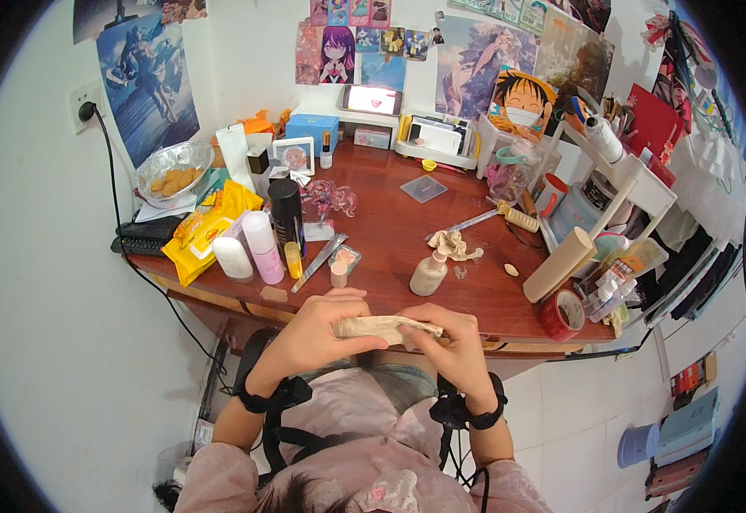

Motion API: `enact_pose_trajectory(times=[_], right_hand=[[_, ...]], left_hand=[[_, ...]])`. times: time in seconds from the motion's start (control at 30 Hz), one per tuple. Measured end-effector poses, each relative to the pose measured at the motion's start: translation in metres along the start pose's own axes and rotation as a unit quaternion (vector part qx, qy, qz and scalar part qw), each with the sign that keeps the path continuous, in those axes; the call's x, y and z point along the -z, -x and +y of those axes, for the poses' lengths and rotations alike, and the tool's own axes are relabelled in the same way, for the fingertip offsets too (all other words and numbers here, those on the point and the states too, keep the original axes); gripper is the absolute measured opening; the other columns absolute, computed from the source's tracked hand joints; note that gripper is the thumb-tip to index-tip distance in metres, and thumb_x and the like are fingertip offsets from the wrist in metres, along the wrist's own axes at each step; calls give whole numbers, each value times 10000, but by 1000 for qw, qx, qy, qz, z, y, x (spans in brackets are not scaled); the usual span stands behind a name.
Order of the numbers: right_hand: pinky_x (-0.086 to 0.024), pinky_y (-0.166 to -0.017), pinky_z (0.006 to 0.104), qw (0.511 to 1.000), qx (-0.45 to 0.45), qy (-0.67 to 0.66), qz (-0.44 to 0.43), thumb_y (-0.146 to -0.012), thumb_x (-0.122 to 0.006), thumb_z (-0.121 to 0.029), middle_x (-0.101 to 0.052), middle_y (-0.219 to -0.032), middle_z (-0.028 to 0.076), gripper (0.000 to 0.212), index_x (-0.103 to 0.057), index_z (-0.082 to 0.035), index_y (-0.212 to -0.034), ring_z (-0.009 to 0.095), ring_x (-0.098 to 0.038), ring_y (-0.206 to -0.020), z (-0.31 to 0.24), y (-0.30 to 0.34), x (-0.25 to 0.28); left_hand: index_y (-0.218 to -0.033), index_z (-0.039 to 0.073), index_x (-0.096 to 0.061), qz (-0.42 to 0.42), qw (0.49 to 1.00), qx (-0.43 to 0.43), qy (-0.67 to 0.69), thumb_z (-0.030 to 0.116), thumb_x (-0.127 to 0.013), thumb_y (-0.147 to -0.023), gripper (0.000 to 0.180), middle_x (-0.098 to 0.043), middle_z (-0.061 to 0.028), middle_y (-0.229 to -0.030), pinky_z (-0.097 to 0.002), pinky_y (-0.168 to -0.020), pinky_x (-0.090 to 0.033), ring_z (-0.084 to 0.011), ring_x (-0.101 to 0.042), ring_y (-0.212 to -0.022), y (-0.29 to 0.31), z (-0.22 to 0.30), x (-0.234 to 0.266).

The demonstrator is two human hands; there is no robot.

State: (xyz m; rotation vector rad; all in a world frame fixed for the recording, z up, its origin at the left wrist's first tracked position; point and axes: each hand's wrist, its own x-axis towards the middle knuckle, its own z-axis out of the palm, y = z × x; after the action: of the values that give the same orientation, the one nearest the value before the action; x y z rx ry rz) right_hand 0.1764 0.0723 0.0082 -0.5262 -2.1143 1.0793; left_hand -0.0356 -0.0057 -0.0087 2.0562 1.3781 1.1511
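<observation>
Both of my hands are raised over the desk's front edge. A beige, flattened, soft-looking piece (pixel 381 327) is stretched between them; its exact kind I cannot make out. My left hand (pixel 311 335) grips its left end with the thumb underneath. At the other end, my right hand (pixel 450 342) pinches it between thumb and fingers. Just beyond stands a small beige bottle (pixel 428 277), with a crumpled beige piece (pixel 453 245) behind it. A pinkish cap (pixel 339 274) and a flat metallic strip (pixel 319 263) lie nearer my left hand.
On the left stand a white-and-pink bottle (pixel 262 248), a black spray can (pixel 286 211) and a yellow wipes pack (pixel 210 229). Tape (pixel 562 313), a beige cylinder (pixel 559 264) and a white rack (pixel 638 193) line the right. A lit phone (pixel 372 100) sits at the back.
</observation>
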Motion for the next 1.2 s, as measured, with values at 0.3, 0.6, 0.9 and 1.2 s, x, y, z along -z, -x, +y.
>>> enact_pose_trajectory(times=[0.3, 0.6, 0.9, 1.2], right_hand=[[-475, -684, 236, 980, -67, -188, 3, -779, -758, -104, -615, -893, -3, 232, -564, -35, -887, 60, -567, -814, 6, 0, 3], [-439, -642, 225, 989, -68, -114, 67, -791, -728, -68, -597, -805, -19, 180, -582, -27, -887, 48, -533, -738, 7, -1, 13], [-349, -575, 168, 971, -28, -108, 210, -893, -597, -53, -482, -783, -62, 111, -488, -70, -881, 9, -437, -704, 27, 1, 65], [-433, -767, 252, 941, 16, 12, 336, -929, -538, -54, -579, -951, 45, 116, -442, -26, -871, 98, -488, -870, 40, -9, 62]], left_hand=[[-880, -5, -625, 131, 963, 95, 217, 33, -751, -758, 180, -624, -26, -839, -246, -705, -458, -98, -587, -792, -7, 20, -16], [-923, -4, -618, 220, 974, 7, 44, 28, -716, -796, 163, -642, -35, -776, -232, -595, -469, -74, -599, -669, -19, 19, -35], [-1278, 11, -424, 83, 991, 104, 32, 132, -637, -879, 469, -597, -110, -1023, -284, -714, -483, -180, -591, -876, -36, 12, -35], [-1437, -52, -178, 91, 989, 50, -104, 266, -617, -893, 768, -298, -303, -1436, -421, -1087, -293, -406, -317, -1340, -67, -11, -63]])
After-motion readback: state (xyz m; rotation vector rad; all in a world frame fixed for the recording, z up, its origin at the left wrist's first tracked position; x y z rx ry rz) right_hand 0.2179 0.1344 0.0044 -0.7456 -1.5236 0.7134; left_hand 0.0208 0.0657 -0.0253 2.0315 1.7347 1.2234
